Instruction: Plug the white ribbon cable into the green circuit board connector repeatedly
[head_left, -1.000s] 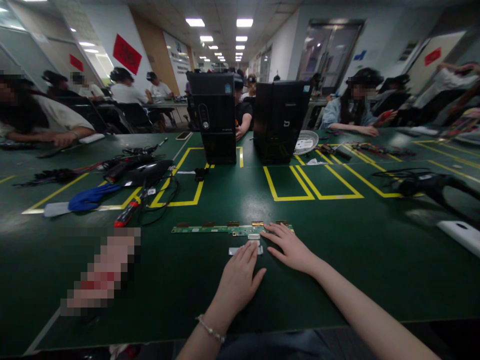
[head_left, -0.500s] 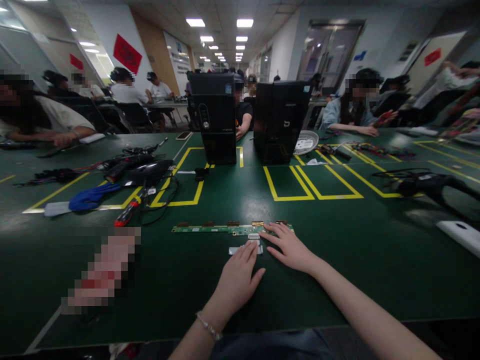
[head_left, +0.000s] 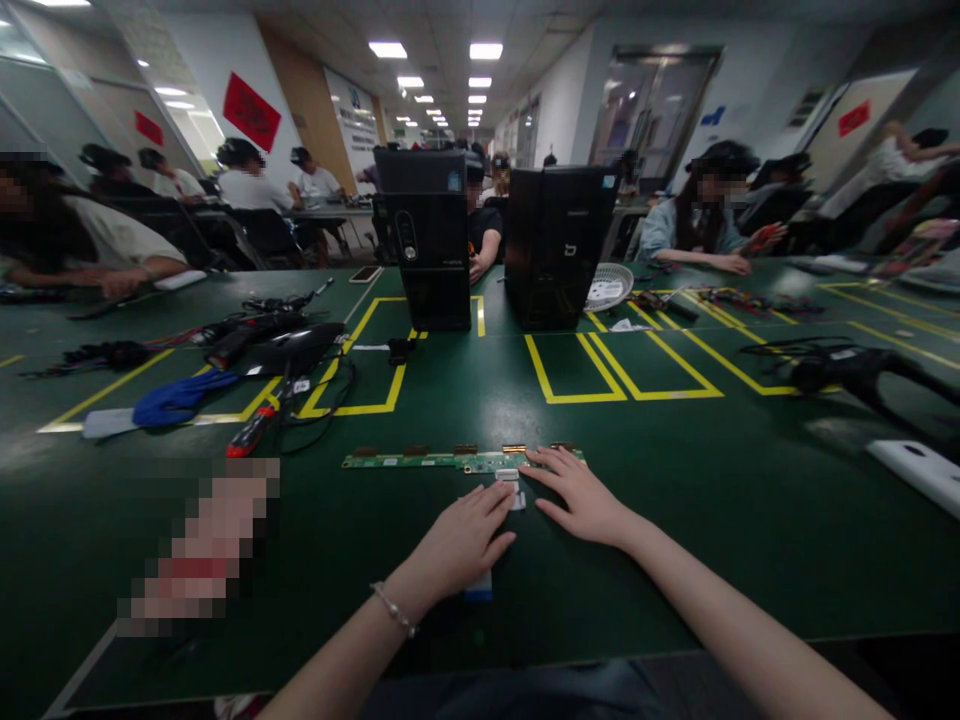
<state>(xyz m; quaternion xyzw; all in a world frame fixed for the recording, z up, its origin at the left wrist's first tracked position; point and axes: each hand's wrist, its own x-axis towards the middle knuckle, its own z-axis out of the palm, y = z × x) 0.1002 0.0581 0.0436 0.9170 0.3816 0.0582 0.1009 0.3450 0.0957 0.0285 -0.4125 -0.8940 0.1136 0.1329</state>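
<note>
A long, narrow green circuit board [head_left: 405, 461] lies flat on the green table in front of me. Brown-gold tabs line its far edge. My right hand [head_left: 577, 492] rests over the board's right end, fingers spread and lightly bent, with the thumb apart. At the board's near edge, my left hand [head_left: 466, 535] lies with outstretched fingers on a white flat ribbon cable [head_left: 519, 500]. The cable sits by a white connector [head_left: 507, 474]; whether it is seated there I cannot tell. Its blue-ended part [head_left: 478, 592] shows below my left palm, while the stretch between is hidden.
Two black computer towers [head_left: 439, 240] [head_left: 555, 250] stand ahead. To the left are a red-black screwdriver [head_left: 251, 432], a blue glove [head_left: 180, 398] and cables. A white device [head_left: 919, 470] and a black stand-like object [head_left: 855, 365] lie right. People sit around the table.
My left hand has shifted left and turned flatter, its fingertips still on the cable. The cable's blue end now shows beneath the palm. My right hand has stayed nearly still.
</note>
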